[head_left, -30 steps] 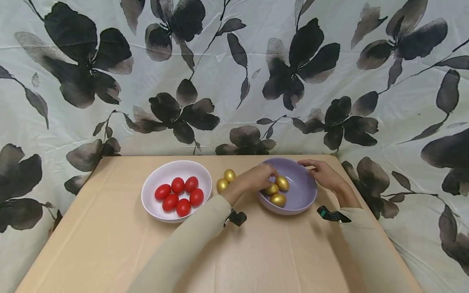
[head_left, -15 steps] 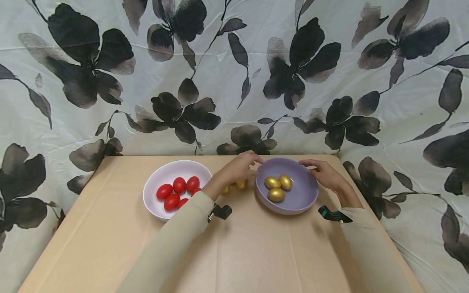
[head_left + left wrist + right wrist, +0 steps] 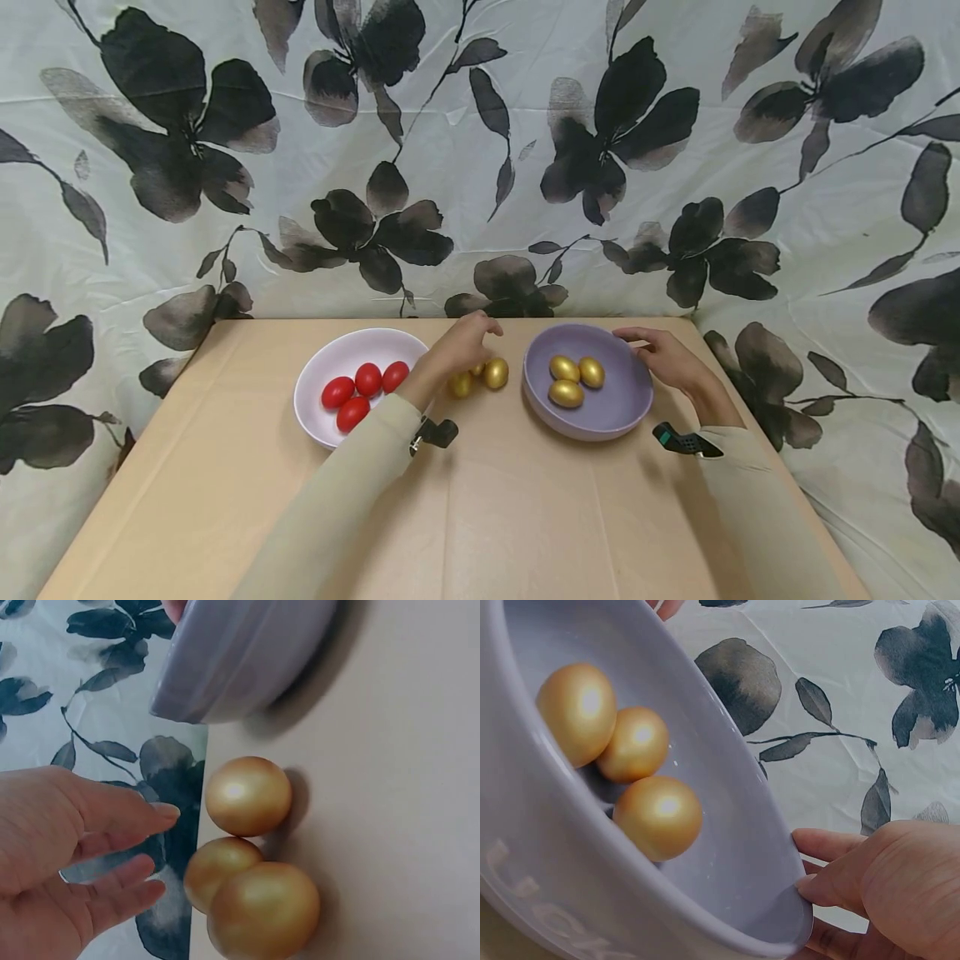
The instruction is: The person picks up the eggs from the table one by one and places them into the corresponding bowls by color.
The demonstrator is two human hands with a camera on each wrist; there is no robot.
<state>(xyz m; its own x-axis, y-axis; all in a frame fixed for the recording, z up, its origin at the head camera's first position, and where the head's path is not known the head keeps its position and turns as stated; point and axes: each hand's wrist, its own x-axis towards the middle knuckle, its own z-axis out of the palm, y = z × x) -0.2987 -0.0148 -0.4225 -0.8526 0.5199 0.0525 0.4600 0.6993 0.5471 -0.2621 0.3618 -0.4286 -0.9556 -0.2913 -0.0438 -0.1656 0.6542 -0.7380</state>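
My left hand (image 3: 463, 340) hovers over golden eggs on the table, its fingers apart and holding nothing. Three golden eggs lie close together in the left wrist view, the nearest golden egg (image 3: 262, 911) beside the fingertips; in the head view the hand partly covers them, with one golden egg (image 3: 496, 373) plainly visible. To the right stands a purple bowl (image 3: 637, 408) with three golden eggs in it, such as this golden egg in the bowl (image 3: 658, 817). My right hand (image 3: 667, 358) holds that bowl's right rim, thumb at the edge and fingers along the outside.
A white bowl (image 3: 309, 408) with several red eggs (image 3: 337, 392) stands at the left, partly hidden by the left forearm. Behind the wooden-toned table (image 3: 517, 517) hangs a floral cloth (image 3: 480, 167).
My left hand has let go of a golden egg in the purple bowl and moved left, back over the eggs on the table. My right hand has stayed at the bowl's rim.
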